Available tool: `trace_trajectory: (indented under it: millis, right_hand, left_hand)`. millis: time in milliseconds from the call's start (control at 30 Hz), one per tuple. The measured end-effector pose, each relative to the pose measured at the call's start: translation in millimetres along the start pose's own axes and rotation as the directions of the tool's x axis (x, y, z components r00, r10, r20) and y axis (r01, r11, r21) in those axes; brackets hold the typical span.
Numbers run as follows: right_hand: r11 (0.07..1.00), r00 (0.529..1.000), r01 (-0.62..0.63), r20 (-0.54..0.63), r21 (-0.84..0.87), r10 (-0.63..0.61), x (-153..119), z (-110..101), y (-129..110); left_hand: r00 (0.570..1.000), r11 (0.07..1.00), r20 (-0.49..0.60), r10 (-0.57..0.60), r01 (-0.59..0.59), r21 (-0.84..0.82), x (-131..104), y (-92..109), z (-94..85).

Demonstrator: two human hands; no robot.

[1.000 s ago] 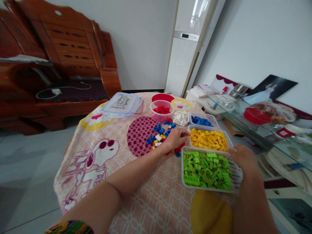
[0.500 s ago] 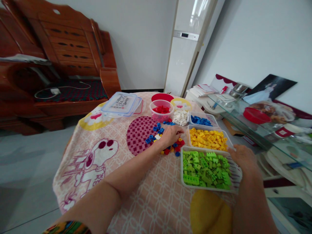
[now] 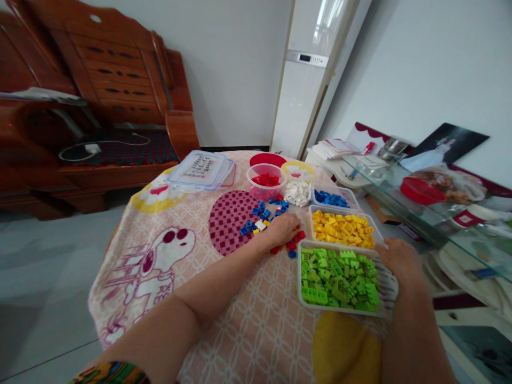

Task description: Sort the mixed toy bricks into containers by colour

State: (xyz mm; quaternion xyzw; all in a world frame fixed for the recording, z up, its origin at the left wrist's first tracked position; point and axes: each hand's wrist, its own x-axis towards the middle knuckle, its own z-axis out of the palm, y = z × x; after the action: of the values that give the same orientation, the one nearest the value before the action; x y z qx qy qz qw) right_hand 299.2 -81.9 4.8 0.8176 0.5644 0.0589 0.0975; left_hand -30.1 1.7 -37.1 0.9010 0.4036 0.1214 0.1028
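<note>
At nine o'clock from the yellow-brick tray (image 3: 376, 233), a left hand (image 3: 282, 228) curls over mixed bricks (image 3: 245, 231), grip hidden, a light pinch advisable, while the right hand (image 3: 400, 258), half-curled, meets the tray's corner, hold unclear.

The left hand (image 3: 282, 228) reached down into the loose mixed bricks (image 3: 261, 226), its fingertips hidden, while the right hand (image 3: 400, 261) lay at the corner of the yellow-brick tray (image 3: 311, 226). Around them stood the green-brick tray (image 3: 299, 277), the blue-brick tray (image 3: 355, 200) and a round tub (image 3: 258, 191) of red bricks — white bricks (image 3: 297, 193) heaped just beside it.
</note>
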Motion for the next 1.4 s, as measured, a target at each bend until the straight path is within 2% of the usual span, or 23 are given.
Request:
trace_trajectory:
  millis: [167, 333, 500, 633, 700, 767, 867, 1033, 1167, 1300, 1333, 1400]
  right_hand:
    - [1.000, 1.000, -0.021, 0.006, 0.002, 0.021, -0.4, 0.8, 0.0]
    - [1.000, 1.000, -0.012, -0.022, 0.010, 0.012, -0.5, 3.8, 1.0]
    - [0.999, 1.000, -0.026, -0.009, 0.045, 0.026, -0.5, 1.3, -0.1]
    - [0.998, 1.000, -0.028, -0.005, 0.056, 0.028, -0.7, -0.8, -1.2]
    - [0.998, 1.000, -0.027, 0.003, 0.052, 0.026, -1.2, -1.1, -1.5]
    - [0.998, 0.999, -0.033, 0.005, 0.047, 0.033, -1.9, -1.5, -1.9]
    - [0.999, 0.999, -0.036, 0.017, 0.031, 0.035, -3.4, -3.8, -3.0]
    - [0.999, 0.998, -0.037, 0.051, 0.015, 0.037, -5.0, -8.5, -4.9]
    - [0.999, 0.999, -0.040, 0.036, 0.025, 0.039, -5.2, -7.0, -4.9]
    - [0.999, 0.998, -0.046, 0.032, 0.025, 0.046, -5.0, -4.5, -4.2]
    - [0.999, 0.999, -0.043, 0.030, 0.024, 0.042, -4.8, -4.3, -3.9]
    - [0.999, 0.999, -0.040, 0.032, 0.021, 0.040, -4.2, -4.2, -3.3]
  left_hand:
    - [0.996, 0.995, -0.065, -0.056, 0.050, -0.088, 0.0, -3.6, 0.5]
    - [0.974, 0.946, -0.192, -0.120, 0.053, -0.321, 3.4, -4.0, -0.3]
    - [0.945, 0.810, -0.296, -0.137, -0.066, -0.583, 7.1, 8.7, 5.9]
    - [0.943, 0.661, -0.305, -0.136, -0.143, -0.736, 10.6, 22.5, 18.3]
    - [0.944, 0.619, -0.312, -0.110, -0.181, -0.765, 10.9, 26.6, 22.0]
    - [0.942, 0.641, -0.321, -0.099, -0.186, -0.745, 10.1, 27.0, 20.7]
    - [0.941, 0.750, -0.319, -0.112, -0.131, -0.649, 8.3, 18.8, 7.8]
    - [0.970, 0.904, -0.222, -0.098, -0.006, -0.428, 3.1, -17.9, -34.3]
    - [0.990, 0.952, -0.071, -0.121, 0.096, -0.291, -10.3, -53.7, -64.1]
    - [0.974, 0.950, 0.211, -0.086, 0.144, -0.277, -21.9, -75.0, -71.5]
    - [0.968, 0.950, 0.239, -0.074, 0.141, -0.279, -22.4, -77.3, -69.7]
    - [0.976, 0.954, 0.210, -0.058, 0.116, -0.276, -20.3, -79.2, -63.8]
